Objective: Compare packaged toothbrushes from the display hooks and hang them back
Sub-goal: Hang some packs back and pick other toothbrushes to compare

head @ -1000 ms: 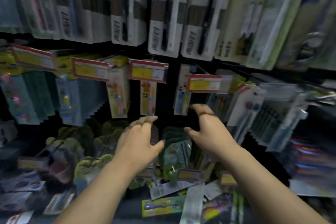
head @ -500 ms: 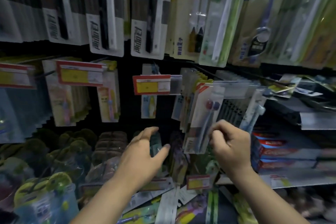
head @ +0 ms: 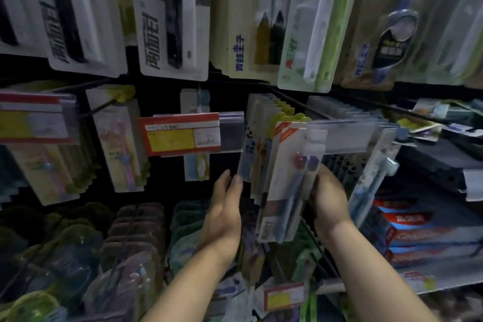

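**Front pack being gripped at the middle hook**

A dark rack (head: 156, 198) is being covered from top to bottom by hanging goods. Along its upper part, large top packs (head: 172, 34) of black-and-white and green brushes are hanging side by side. At the right, red boxes (head: 418, 232) are lying stacked on a shelf, beyond the right wrist. In the middle, a row (head: 261, 138) of cards is hanging one behind another beneath a wire hook (head: 300, 105), fanned toward the camera.

The pack (head: 285, 191) is a white card with a red corner and two brushes, one red-headed and one blue-headed. It is sitting at the front of that row, tilted so that its bottom is leaning left. Whether its top is on the hook cannot be told, since a clear holder (head: 347, 136) is crossing just beside it.

The pack's right edge is being gripped at mid-height by the right hand (head: 330, 198). The fingers are curled round that edge, and the fingertips are being hidden by the card.

The left hand (head: 224, 214) is being held flat and edge-on just left of the row, fingers straight and together, with nothing being held. Whether its fingertips are touching the nearest card cannot be told. A red-and-yellow tag (head: 180, 136) is hanging just above those fingertips.
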Motion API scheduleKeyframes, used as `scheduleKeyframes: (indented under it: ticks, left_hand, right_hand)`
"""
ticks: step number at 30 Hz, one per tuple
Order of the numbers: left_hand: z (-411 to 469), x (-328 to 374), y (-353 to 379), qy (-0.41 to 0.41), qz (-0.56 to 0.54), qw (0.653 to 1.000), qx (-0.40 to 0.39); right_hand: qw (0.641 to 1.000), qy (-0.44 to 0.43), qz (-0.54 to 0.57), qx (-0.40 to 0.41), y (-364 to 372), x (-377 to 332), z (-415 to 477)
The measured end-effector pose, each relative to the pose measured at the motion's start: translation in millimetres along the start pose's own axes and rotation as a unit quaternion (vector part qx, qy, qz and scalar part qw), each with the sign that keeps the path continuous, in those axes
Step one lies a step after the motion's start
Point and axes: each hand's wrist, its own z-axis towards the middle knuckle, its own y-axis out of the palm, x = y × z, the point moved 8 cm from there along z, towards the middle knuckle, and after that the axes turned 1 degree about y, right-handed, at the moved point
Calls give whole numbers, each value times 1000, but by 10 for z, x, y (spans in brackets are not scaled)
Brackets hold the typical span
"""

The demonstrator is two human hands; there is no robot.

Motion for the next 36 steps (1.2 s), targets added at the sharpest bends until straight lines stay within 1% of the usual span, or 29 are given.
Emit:
scheduleKeyframes:
  ticks: [4,8,12,14,16,21,24,26,29,32,36]
  left_hand:
    - [83,17,193,22,-47,997,-59]
    - [219,108,403,26,-98,991,-86]
    - [404,154,585,66,-118,985,-107]
    - [450,118,636,64,-121,983,-119]
    - [474,104,673,66,-125,981,-132]
    - [439,74,677,73,-128,980,-133]
    - [357,89,670,73,-136,980,-129]
    - [302,119,668,75,-132,980,-129]
    - [197,185,649,92,-139,978,-122]
    - [84,173,644,98,-140,976,-133]
    - [10,155,647,103,-96,981,-132]
  right_hand:
    - [998,-9,9,-63,136,-102,39]
    - [997,19,16,-76,220,-124,116]
    - [996,40,6,-82,256,-53,221]
    - [994,48,26,-96,268,-17,230]
    - [992,63,58,-87,253,34,249]
    - [985,65,125,-95,351,-26,128]
    - [985,40,126,-112,361,-40,44]
    - [983,29,117,-139,358,-38,0]
    - [978,19,140,-156,336,-14,-40]
    - [976,16,152,-155,332,7,-46]
    - [976,21,150,-155,324,-17,-84]
